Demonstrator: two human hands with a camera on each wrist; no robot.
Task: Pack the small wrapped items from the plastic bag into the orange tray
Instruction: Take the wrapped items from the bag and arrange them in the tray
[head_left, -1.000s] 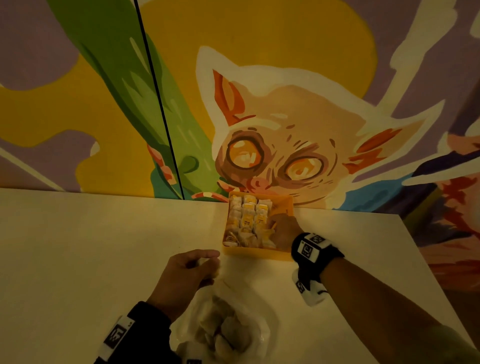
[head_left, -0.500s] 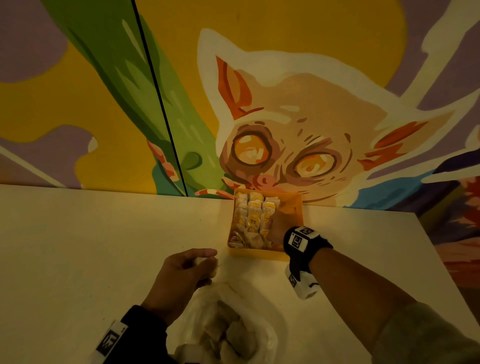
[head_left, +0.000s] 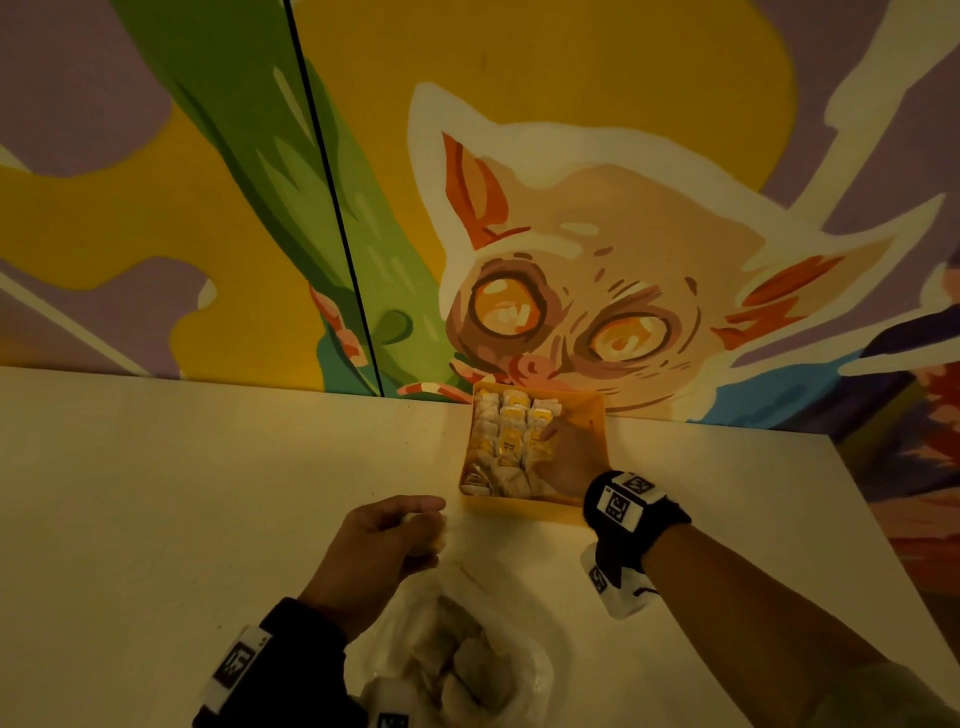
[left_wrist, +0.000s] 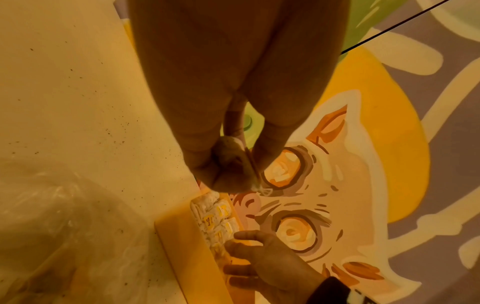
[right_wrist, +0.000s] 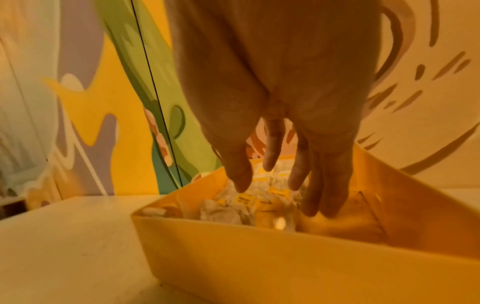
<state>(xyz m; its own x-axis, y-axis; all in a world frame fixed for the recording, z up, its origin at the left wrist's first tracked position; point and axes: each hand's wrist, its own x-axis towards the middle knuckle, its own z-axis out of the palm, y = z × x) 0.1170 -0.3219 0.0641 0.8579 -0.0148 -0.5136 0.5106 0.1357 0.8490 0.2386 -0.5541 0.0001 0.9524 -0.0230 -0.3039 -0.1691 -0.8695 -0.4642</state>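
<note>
The orange tray (head_left: 524, 508) stands at the table's far edge against the mural, its left side filled with rows of small white wrapped items with yellow labels (head_left: 509, 434). My right hand (head_left: 563, 452) is inside the tray's right half, fingers straight over the items (right_wrist: 262, 197), holding nothing. My left hand (head_left: 410, 530) hovers left of the tray's near corner and pinches one wrapped item (left_wrist: 233, 162) between thumb and fingers. The clear plastic bag (head_left: 467, 660) with several more items lies near me, below the left hand.
The pale table (head_left: 208, 493) stretches wide to the left. Its right edge (head_left: 883, 545) runs diagonally close to my right arm. The painted mural wall (head_left: 571, 234) rises directly behind the tray.
My right hand has moved deeper into the tray, from its near right corner toward the rows. My left hand keeps the wrapped item in about the same place.
</note>
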